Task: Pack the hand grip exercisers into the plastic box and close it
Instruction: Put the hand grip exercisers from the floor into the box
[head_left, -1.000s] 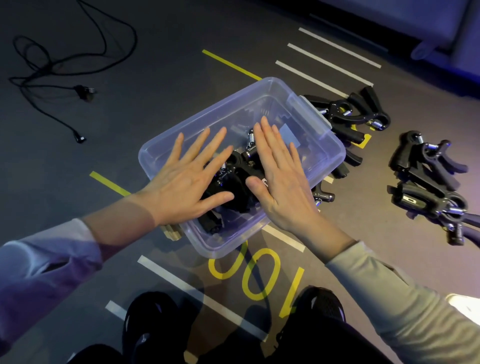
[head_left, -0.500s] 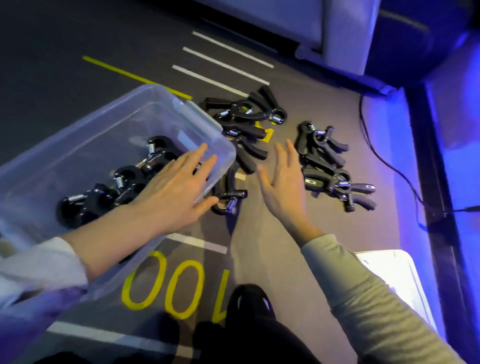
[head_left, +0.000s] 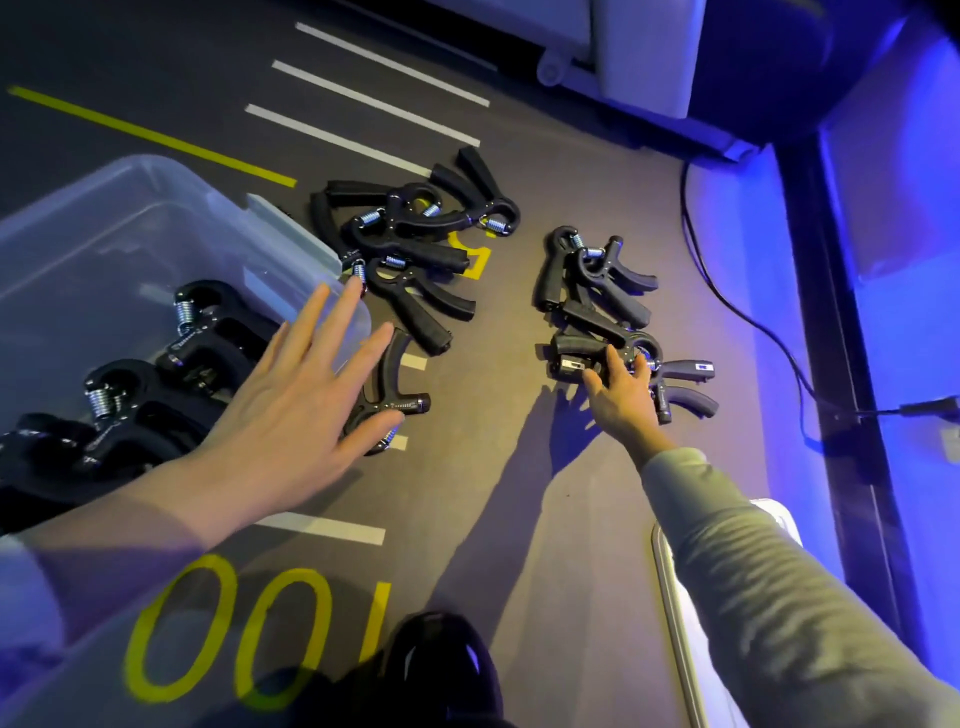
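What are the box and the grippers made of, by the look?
Box: clear, slightly frosted plastic; the contents and floor show through its walls. Grippers: matte black bodies and handles, likely moulded plastic, perhaps rubbery on the grips; can't tell. Their springs: shiny coiled metal, probably steel, glinting silver.

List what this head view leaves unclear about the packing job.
- Plastic box: cut off by the left edge; exercisers inside cannot be counted.
- Right hand: its fingers lie on the right pile; grip unclear.
- Lone exerciser: partly covered by left hand.
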